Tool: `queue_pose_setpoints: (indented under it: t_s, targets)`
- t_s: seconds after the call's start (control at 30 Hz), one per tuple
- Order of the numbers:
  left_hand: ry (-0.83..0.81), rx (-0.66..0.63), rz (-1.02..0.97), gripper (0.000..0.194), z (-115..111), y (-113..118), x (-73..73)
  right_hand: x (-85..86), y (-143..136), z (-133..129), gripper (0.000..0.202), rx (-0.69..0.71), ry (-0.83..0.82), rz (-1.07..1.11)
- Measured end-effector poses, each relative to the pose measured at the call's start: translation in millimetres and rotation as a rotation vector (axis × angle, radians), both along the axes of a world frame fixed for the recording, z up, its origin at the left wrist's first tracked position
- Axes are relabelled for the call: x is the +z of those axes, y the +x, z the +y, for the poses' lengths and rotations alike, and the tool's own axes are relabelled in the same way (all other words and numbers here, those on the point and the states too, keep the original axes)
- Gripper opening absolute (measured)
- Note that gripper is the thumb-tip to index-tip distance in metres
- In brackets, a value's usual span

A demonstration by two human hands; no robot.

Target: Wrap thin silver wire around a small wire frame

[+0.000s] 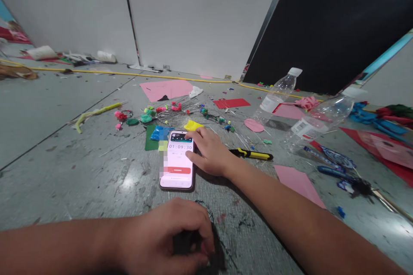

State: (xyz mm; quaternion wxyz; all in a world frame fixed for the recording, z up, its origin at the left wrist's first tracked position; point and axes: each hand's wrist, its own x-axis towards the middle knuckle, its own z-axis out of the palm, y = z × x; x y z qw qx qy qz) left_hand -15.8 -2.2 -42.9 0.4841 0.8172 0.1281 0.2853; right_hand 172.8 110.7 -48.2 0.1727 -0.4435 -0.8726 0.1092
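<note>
A phone (176, 161) with a lit screen showing 01:09:30 lies on the grey floor. My right hand (209, 152) is at its right edge, thumb and forefinger apart over the screen; whether the fingertips touch the glass I cannot tell. Nearer to me, my left hand (174, 234) is curled, thumb and fingertips close together. What it holds, if anything, is hidden in shadow. Beyond the phone are a blue packet (160, 133), a yellow packet (193, 126) and a green sheet (150, 139). A yellow-and-black utility knife (253, 154) lies right of my right hand.
Two clear plastic bottles (279, 94) (322, 122) stand tilted in view at right. Colourful pom-pom-like bits (146, 116) and thin wires are strewn beyond the phone. Pink paper (166, 89), a red strip (231, 103), blue-handled pliers (335, 173) and a yellow cable (129, 73) lie about.
</note>
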Motion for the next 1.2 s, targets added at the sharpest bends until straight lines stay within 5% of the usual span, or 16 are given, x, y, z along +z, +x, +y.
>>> queue_pose_setpoints:
  t_s: [1.2]
  targets:
    - [-0.086, 0.042, 0.092, 0.005, -0.4, -3.3, 6.2, -3.7, 2.1, 2.2, 0.049, 0.004, 0.046, 0.004]
